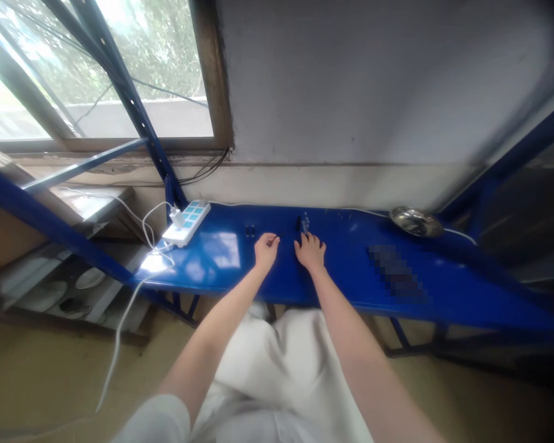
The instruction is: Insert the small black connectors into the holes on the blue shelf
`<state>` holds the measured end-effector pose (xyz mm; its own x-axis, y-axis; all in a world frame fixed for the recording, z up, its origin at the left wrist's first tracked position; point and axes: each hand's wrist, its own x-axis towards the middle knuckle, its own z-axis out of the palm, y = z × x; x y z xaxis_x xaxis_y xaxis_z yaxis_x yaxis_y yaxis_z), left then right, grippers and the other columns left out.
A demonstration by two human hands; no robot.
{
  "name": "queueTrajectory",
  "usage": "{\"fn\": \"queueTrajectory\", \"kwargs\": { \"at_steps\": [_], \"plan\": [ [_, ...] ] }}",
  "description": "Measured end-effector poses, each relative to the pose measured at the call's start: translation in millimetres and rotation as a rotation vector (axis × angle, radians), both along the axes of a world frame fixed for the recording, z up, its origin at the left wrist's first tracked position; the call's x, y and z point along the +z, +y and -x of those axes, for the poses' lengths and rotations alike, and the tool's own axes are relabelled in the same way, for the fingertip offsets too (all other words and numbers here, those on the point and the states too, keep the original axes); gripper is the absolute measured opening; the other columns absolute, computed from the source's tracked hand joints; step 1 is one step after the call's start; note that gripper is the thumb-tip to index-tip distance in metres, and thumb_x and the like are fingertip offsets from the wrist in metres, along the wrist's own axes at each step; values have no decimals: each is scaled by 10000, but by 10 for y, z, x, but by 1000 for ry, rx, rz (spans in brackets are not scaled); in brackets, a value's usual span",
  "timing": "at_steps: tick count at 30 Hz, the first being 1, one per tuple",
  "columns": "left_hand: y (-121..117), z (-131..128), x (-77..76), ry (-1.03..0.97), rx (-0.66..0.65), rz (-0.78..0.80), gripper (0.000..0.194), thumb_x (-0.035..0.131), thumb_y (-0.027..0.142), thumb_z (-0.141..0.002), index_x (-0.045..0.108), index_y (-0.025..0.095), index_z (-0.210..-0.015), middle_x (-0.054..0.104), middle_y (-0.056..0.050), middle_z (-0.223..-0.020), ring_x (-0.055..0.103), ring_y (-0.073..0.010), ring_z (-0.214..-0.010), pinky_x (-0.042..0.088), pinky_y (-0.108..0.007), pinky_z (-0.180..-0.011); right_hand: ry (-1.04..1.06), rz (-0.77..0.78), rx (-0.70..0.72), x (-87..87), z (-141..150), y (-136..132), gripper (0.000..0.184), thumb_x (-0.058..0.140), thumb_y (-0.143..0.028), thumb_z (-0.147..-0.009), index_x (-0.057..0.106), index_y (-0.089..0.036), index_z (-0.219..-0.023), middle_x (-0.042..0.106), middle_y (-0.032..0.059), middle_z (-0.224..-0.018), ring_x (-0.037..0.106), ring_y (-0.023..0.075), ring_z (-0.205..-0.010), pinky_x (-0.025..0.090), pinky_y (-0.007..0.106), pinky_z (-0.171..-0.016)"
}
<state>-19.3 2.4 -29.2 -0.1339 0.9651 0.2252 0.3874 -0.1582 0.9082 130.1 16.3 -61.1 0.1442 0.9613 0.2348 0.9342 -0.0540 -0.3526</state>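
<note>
Left hand (267,252): fingers pinched together, dark speck (277,239) at tips, too small to tell if gripped. Right hand (311,252): fingers spread, palm down over blue desk (346,280). White power strip (188,224) well left of hands; 2 small black pieces (250,231) just beyond left hand; black piece (299,223), then small bluish pieces (306,220), at right fingertips, contact unclear; metal dish (416,221) well right of hands.

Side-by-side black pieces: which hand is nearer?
Left. The left hand is just right of the black pieces, nearer the person; the right hand is farther right.
</note>
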Motion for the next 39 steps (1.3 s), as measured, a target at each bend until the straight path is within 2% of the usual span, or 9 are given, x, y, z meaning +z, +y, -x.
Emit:
{"fn": "queueTrajectory", "kwargs": {
  "at_steps": [4,7,10,13,18,24,31,39],
  "plan": [
    [-130,6,-53,-62,59,-52,170,488,296,-809,563,166,-890,639,-53,-852,597,-128,-786,469,-258,-763,18,-102,15,55,10,-60,450,260,-370,-884,503,-134,-1179,475,174,-1250,376,316,-1169,260,549,-934],
    [-184,-8,-77,-70,95,-146,167,474,296,-822,554,168,-893,628,-50,-850,588,-126,-784,465,-255,-759,91,-266,41,119,17,-126,394,259,-356,-892,556,-133,-1020,570,164,-1043,487,274,-985,357,463,-846],
    [-195,-22,-95,-68,90,-225,157,475,287,-824,555,168,-885,622,-49,-839,583,-130,-773,461,-259,-749,214,-400,83,152,18,-166,373,240,-352,-902,550,-145,-903,574,124,-852,510,220,-800,403,380,-748],
    [-187,-24,-107,-71,86,-253,144,477,272,-822,559,170,-884,621,-51,-833,583,-135,-776,457,-263,-748,299,-462,168,151,24,-181,362,223,-335,-908,538,-157,-897,560,107,-816,503,204,-752,416,345,-703],
    [-178,-9,-118,-82,94,-244,136,475,252,-822,565,173,-888,621,-52,-836,583,-137,-776,453,-266,-749,237,-431,314,157,59,-208,341,234,-306,-908,545,-167,-888,567,104,-819,499,204,-743,403,343,-706],
    [-162,-7,-133,-97,97,-231,142,478,241,-818,572,172,-899,622,-55,-850,582,-142,-799,450,-272,-766,156,-381,389,168,84,-223,298,257,-270,-905,536,-170,-871,569,90,-795,493,197,-725,386,327,-693],
    [-157,8,-129,-141,139,-205,139,488,226,-807,581,171,-894,621,-55,-839,581,-143,-788,449,-282,-774,170,-399,347,178,79,-239,306,250,-269,-909,538,-168,-890,574,96,-817,495,194,-723,392,328,-695],
    [-144,17,-150,-144,136,-179,219,461,198,-821,580,161,-1002,634,-81,-943,591,-156,-877,455,-310,-838,147,-404,405,160,89,-236,315,248,-275,-910,543,-169,-880,572,89,-787,494,197,-723,385,327,-690]
  ]
}}
